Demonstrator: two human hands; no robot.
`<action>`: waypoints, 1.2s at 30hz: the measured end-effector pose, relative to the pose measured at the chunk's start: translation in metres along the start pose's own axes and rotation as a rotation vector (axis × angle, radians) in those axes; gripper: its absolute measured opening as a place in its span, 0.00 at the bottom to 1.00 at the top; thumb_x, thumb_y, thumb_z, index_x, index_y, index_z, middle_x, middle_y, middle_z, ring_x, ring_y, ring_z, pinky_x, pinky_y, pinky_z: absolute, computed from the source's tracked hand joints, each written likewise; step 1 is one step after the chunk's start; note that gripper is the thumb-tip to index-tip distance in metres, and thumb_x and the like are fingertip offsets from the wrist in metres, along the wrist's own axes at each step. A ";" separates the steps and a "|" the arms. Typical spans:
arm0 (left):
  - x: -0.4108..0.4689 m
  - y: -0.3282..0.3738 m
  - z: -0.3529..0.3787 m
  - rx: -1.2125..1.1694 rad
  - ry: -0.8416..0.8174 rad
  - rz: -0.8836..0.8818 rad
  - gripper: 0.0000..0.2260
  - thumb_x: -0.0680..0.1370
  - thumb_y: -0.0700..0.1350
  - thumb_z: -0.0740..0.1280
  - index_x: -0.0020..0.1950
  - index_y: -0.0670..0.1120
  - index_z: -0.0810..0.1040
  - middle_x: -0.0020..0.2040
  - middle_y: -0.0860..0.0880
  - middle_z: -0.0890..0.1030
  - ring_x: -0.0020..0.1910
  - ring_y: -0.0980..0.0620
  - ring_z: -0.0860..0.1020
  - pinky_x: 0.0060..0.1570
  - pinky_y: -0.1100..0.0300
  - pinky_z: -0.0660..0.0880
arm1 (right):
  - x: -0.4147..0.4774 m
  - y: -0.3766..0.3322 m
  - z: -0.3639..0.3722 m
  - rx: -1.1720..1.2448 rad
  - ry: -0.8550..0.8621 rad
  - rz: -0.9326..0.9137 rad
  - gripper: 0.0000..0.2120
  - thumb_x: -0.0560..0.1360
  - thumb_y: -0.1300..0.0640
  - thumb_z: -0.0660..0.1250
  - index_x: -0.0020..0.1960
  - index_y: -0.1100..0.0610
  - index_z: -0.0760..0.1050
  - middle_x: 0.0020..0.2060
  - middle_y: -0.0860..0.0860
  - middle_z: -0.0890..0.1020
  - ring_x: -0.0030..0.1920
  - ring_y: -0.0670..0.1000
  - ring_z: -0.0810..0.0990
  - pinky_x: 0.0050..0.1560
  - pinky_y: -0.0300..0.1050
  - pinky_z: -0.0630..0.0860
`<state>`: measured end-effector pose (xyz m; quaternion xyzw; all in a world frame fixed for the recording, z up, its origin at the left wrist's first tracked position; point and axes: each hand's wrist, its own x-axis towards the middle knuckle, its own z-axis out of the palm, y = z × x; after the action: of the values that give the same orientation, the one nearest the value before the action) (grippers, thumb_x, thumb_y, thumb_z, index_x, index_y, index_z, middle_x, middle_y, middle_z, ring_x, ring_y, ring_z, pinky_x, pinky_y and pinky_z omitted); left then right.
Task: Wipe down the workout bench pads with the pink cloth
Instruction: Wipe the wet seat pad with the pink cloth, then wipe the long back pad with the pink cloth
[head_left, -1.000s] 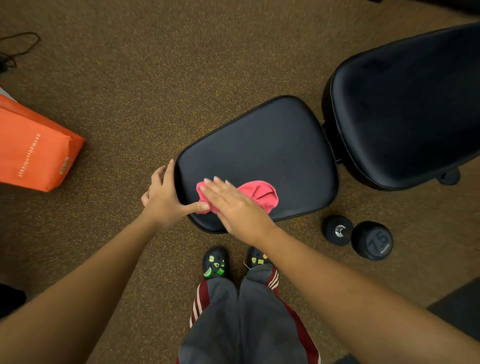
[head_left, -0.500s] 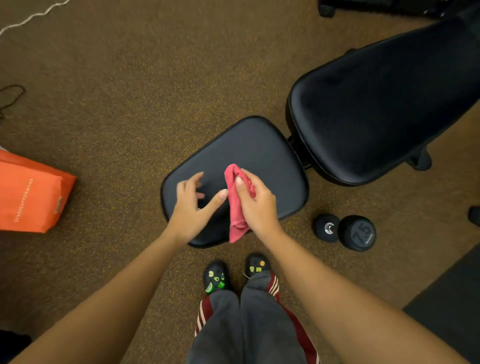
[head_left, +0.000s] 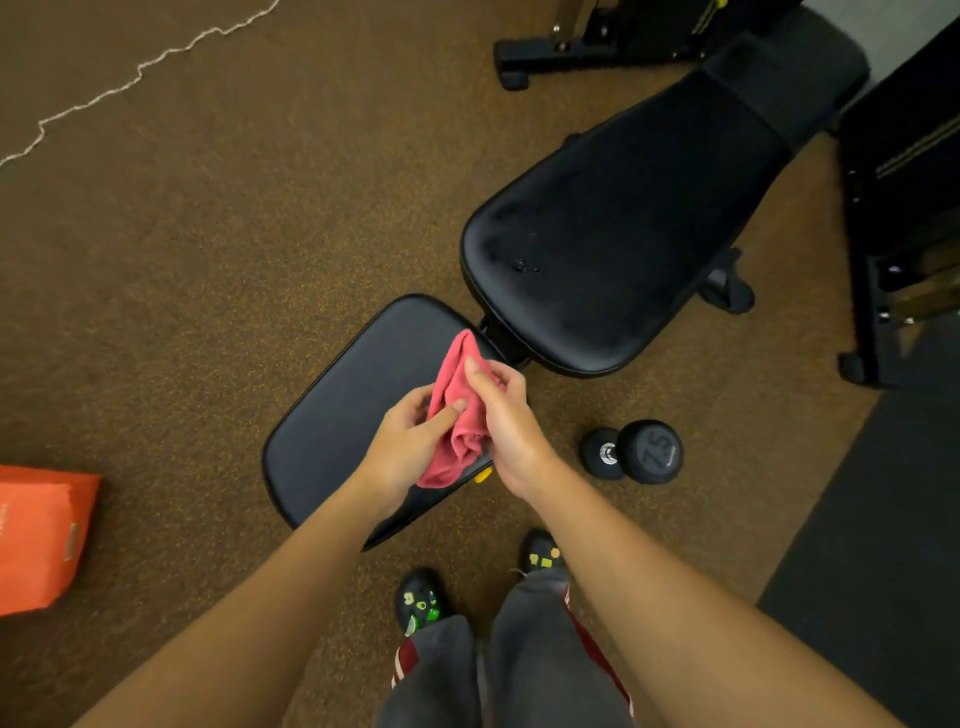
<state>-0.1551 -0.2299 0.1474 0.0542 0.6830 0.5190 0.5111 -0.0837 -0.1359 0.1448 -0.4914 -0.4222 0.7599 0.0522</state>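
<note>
— Pink terry cloth (head_left: 457, 415), bunched into a long roll: which way does it run?

— Its long axis runs from near the person's body away toward the far pad, one end pointing up and away past the fingertips, the other hanging down below the palms. It is held up in the air above the black padded vinyl seat pad (head_left: 353, 395), not lying on it.

— And the hands?

— Both grip it. The left hand (head_left: 410, 441) is curled around the roll's left side, thumb laid across the fabric, fingers narrowly closed. The right hand (head_left: 506, 421) wraps the right side, fingers bent over the upper part of the cloth, also closed on it. The two hands sit just beside each other with the cloth between them.

— What lies around them?

— Beyond the fingertips, the long black back pad (head_left: 623, 234) angles away to the right, with a few small droplets near its closer end. To the right of the right hand, a black round-headed dumbbell (head_left: 634, 452) rests on the brown speckled floor (head_left: 208, 234). Well off to the left of the left arm sits an orange bag (head_left: 41, 540).
</note>
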 end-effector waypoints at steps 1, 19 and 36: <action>0.001 0.004 0.006 -0.009 0.022 0.001 0.12 0.76 0.48 0.66 0.58 0.46 0.75 0.53 0.47 0.82 0.52 0.49 0.81 0.54 0.54 0.77 | -0.001 -0.002 -0.006 -0.006 0.023 -0.014 0.20 0.75 0.47 0.66 0.62 0.51 0.64 0.57 0.52 0.77 0.54 0.50 0.79 0.60 0.50 0.76; 0.059 0.061 0.179 -0.119 0.063 -0.128 0.18 0.76 0.48 0.67 0.64 0.45 0.70 0.50 0.47 0.81 0.45 0.51 0.81 0.41 0.60 0.76 | 0.033 -0.083 -0.178 -0.429 -0.067 -0.096 0.12 0.79 0.49 0.59 0.49 0.52 0.79 0.44 0.50 0.82 0.50 0.52 0.80 0.60 0.58 0.74; 0.159 0.023 0.223 0.682 0.487 0.299 0.20 0.75 0.45 0.67 0.66 0.45 0.70 0.62 0.40 0.64 0.55 0.47 0.70 0.60 0.64 0.64 | 0.152 -0.125 -0.274 -1.249 0.195 -0.506 0.17 0.79 0.54 0.57 0.67 0.54 0.70 0.68 0.52 0.70 0.71 0.53 0.61 0.70 0.52 0.57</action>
<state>-0.0725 0.0219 0.0768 0.1943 0.9002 0.3298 0.2074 0.0133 0.1803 0.0809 -0.3818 -0.8770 0.2903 -0.0276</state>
